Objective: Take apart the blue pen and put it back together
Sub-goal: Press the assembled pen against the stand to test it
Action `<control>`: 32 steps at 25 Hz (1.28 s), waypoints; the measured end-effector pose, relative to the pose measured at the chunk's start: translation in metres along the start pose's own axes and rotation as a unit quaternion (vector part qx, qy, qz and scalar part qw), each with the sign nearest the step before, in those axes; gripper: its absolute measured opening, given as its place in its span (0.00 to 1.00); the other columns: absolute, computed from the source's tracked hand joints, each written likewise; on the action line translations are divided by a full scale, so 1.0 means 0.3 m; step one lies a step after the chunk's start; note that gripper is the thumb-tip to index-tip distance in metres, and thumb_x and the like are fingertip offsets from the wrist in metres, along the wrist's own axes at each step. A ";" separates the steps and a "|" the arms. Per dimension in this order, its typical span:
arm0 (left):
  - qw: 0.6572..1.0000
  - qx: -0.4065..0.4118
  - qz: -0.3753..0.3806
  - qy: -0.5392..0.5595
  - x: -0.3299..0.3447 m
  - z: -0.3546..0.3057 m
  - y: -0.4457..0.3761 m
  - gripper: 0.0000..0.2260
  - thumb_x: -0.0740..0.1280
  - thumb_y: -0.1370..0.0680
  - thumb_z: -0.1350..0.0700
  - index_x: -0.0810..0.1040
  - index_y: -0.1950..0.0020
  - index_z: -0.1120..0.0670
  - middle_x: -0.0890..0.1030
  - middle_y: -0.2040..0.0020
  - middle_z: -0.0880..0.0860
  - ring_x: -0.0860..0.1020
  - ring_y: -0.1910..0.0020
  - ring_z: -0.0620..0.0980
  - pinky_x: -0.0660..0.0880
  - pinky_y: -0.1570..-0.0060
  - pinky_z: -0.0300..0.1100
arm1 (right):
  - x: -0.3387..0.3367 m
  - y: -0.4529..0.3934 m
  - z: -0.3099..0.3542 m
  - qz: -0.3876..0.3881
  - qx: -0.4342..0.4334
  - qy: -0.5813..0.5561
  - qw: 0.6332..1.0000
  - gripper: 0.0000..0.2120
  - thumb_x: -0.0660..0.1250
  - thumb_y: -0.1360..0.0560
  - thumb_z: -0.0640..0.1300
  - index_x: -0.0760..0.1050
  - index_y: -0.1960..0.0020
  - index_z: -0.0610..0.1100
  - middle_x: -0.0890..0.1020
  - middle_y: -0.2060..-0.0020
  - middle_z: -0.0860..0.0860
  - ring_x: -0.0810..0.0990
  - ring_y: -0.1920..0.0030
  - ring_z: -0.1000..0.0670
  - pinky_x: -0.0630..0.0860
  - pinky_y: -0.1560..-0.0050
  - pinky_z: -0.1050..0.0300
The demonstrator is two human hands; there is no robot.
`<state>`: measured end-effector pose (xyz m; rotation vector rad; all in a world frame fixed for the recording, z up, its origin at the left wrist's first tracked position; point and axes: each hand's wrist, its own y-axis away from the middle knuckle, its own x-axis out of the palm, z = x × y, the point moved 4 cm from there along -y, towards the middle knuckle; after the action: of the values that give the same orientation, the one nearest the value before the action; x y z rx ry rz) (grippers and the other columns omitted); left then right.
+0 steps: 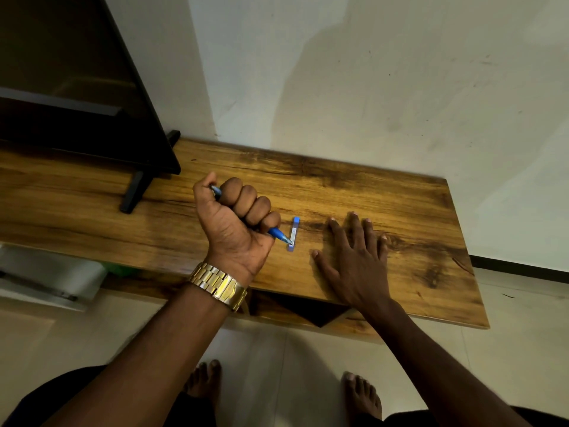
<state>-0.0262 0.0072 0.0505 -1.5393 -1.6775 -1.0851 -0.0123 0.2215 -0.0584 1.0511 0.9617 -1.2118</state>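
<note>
We find no legible text, number or brand. The pen cap (293,234) on the wooden table (385,211) carries a pale printed strip, but its characters are too small for us to read.

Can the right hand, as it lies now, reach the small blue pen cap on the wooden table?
Probably yes. The right hand lies flat and open on the wooden table, just beside the small blue pen cap. Nothing stands between them; only the blue pen's tip, held in the left hand, is near the cap.
</note>
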 end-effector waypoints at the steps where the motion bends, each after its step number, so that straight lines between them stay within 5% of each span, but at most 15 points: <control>1: 1.000 0.002 0.001 -0.005 0.000 -0.002 0.000 0.24 0.50 0.15 0.42 0.53 0.70 0.47 0.51 0.74 0.46 0.50 0.76 0.46 0.57 0.75 0.36 | -0.001 0.002 0.005 0.005 0.000 0.003 1.000 0.40 0.49 0.17 0.74 0.46 0.11 0.57 0.40 0.10 0.45 0.37 0.11 0.38 0.44 0.14 0.28; 14: 1.000 -0.006 0.004 0.017 -0.001 0.009 -0.012 0.24 0.49 0.15 0.43 0.54 0.71 0.47 0.51 0.74 0.46 0.50 0.75 0.46 0.57 0.76 0.37 | -0.011 -0.007 0.021 0.056 -0.001 0.011 0.998 0.40 0.51 0.15 0.70 0.41 0.11 0.55 0.36 0.12 0.43 0.34 0.12 0.35 0.42 0.15 0.26; 22: 0.999 -0.007 0.012 0.041 0.009 0.014 -0.019 0.25 0.49 0.15 0.42 0.54 0.71 0.47 0.51 0.74 0.46 0.50 0.75 0.46 0.56 0.76 0.37 | -0.094 -0.009 0.000 0.137 -0.013 0.007 0.990 0.43 0.64 0.17 0.67 0.47 0.11 0.55 0.41 0.10 0.45 0.41 0.11 0.37 0.51 0.14 0.30; 27: 1.000 0.006 0.006 0.026 0.009 0.007 -0.020 0.24 0.50 0.15 0.42 0.54 0.71 0.47 0.51 0.74 0.46 0.51 0.75 0.46 0.57 0.76 0.37 | -0.148 0.031 0.025 0.106 -0.026 -0.031 0.994 0.38 0.66 0.17 0.64 0.57 0.13 0.52 0.62 0.13 0.45 0.61 0.14 0.39 0.64 0.17 0.35; 30: 0.999 0.001 0.014 0.043 0.013 0.007 -0.019 0.26 0.49 0.15 0.39 0.54 0.70 0.47 0.52 0.73 0.46 0.51 0.75 0.46 0.57 0.75 0.38 | -0.192 0.051 0.049 0.034 -0.053 -0.110 0.992 0.31 0.67 0.16 0.61 0.68 0.18 0.49 0.78 0.24 0.47 0.77 0.27 0.44 0.76 0.30 0.46; 32: 0.998 -0.002 0.019 0.053 0.011 0.009 -0.013 0.26 0.47 0.16 0.35 0.55 0.69 0.47 0.52 0.73 0.46 0.51 0.74 0.46 0.57 0.74 0.38 | -0.207 0.061 0.062 0.009 -0.069 -0.152 0.986 0.27 0.67 0.16 0.59 0.72 0.21 0.48 0.83 0.28 0.49 0.81 0.30 0.47 0.75 0.39 0.56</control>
<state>-0.0302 0.0112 0.0515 -1.4831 -1.5698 -1.1325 -0.0009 0.2196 0.0081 0.7376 0.7834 -1.2296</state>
